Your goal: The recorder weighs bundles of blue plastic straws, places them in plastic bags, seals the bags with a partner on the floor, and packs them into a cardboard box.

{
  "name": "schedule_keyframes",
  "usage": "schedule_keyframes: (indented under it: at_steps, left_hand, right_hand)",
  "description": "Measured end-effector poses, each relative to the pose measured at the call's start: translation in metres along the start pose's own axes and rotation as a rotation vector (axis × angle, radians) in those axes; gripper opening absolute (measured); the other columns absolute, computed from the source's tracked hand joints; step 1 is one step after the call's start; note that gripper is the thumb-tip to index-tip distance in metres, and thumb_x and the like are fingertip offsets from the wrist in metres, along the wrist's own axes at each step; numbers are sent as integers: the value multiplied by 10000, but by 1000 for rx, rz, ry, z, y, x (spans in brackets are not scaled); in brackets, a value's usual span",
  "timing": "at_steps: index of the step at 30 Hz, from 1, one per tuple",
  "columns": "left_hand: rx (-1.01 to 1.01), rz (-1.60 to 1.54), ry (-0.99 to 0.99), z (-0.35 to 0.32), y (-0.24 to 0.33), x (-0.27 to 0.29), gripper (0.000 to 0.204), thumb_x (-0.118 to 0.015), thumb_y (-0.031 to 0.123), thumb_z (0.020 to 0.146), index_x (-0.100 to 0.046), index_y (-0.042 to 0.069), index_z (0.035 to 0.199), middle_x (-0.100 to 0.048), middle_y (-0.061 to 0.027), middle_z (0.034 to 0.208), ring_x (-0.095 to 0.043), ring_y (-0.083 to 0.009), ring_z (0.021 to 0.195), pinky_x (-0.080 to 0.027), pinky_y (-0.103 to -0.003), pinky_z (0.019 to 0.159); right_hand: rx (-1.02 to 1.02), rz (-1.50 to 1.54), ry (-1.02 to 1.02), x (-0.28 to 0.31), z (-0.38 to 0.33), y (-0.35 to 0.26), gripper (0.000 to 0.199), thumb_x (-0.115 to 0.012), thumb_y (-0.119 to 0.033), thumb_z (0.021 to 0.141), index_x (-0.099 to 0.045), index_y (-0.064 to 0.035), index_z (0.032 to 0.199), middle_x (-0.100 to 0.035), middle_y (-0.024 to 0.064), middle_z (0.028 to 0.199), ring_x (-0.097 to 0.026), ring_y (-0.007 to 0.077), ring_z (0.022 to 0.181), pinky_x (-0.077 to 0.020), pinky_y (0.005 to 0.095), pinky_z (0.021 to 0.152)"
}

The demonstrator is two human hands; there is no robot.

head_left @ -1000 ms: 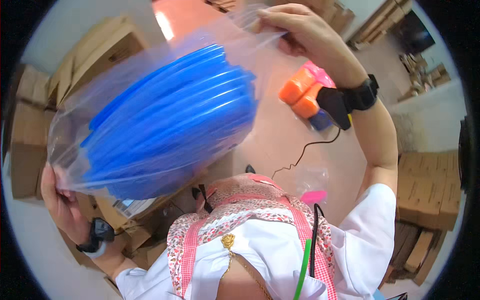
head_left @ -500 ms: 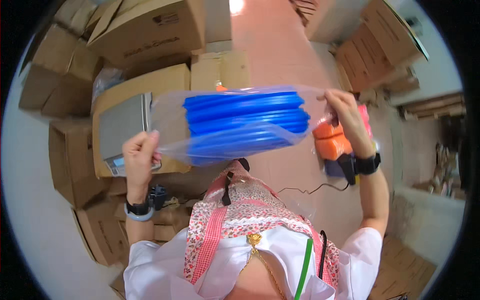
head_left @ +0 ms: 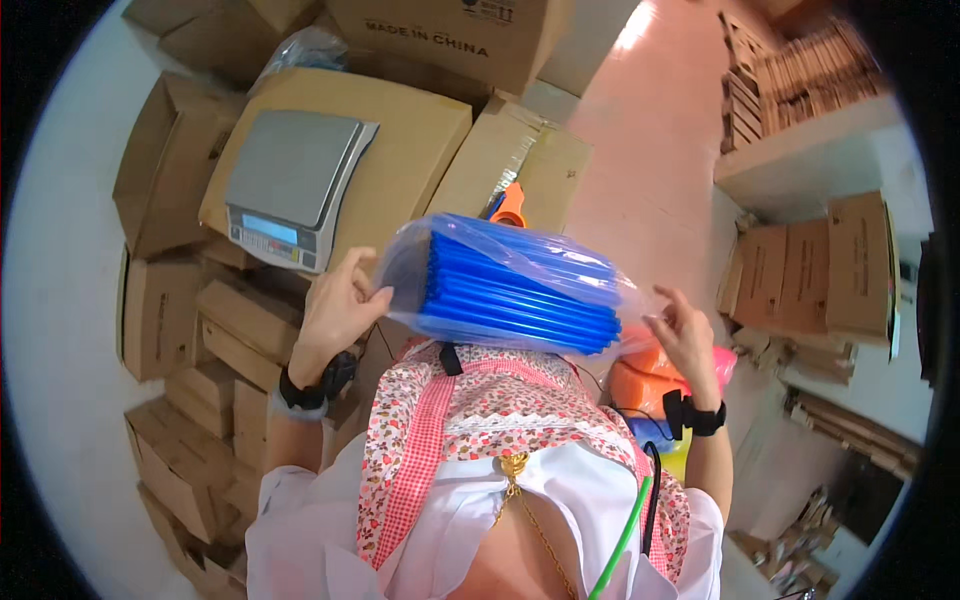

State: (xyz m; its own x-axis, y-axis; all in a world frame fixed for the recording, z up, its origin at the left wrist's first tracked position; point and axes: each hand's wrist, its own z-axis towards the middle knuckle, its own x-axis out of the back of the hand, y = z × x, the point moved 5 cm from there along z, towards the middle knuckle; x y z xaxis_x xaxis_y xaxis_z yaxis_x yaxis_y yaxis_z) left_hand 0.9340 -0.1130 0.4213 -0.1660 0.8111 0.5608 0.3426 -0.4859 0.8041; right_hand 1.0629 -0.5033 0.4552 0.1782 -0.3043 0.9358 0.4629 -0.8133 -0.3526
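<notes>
A clear plastic bag (head_left: pixel 402 265) stretches between my hands, level in front of my apron. Inside lies a thick bundle of long blue tubes (head_left: pixel 520 297), side by side, looking like straws. My left hand (head_left: pixel 335 305) holds the bag's left end, its thumb at the film and forefinger curled above. At the other end, my right hand (head_left: pixel 687 340) pinches the gathered film between thumb and fingers. Both wrists wear black straps.
A grey digital scale (head_left: pixel 295 170) sits on a cardboard box (head_left: pixel 410 120) to the left. Beside it, an orange tape dispenser (head_left: pixel 510 205) rests on another carton (head_left: pixel 545 165). Orange packs (head_left: pixel 640 385) lie below my right hand. More cartons (head_left: pixel 800 270) stand at the right.
Both hands have come closer together and lowered the bag toward my apron. The bag now slopes down to the right. My view has turned, showing more of the scale and the tape dispenser.
</notes>
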Motion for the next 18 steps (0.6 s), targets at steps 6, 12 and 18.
schedule_keyframes:
  at_steps: [6,12,18]
  left_hand:
    - [-166,-9,232,-14,21,-15,199,-555,53,823,-636,35,1004,-467,-42,530,-439,-87,485,-344,-234,471]
    - [139,-257,260,-35,-3,-26,208,-529,55,858,-629,26,1037,-476,16,565,-401,-48,491,-300,-210,456]
    - [209,-542,369,-36,-11,-34,197,-516,68,886,-627,17,1040,-457,69,588,-362,-8,496,-260,-177,438]
  right_hand:
    - [-140,657,-281,-9,39,13,219,-496,-147,860,-601,10,971,-519,39,564,-512,97,479,-371,227,424]
    - [-436,859,-439,-14,107,76,247,-551,-109,834,-558,-12,1062,-601,133,703,-593,215,586,-471,310,524]
    - [540,76,-168,40,136,-53,688,-715,-188,674,-415,-35,1273,-527,162,1204,-502,334,1103,-432,392,893]
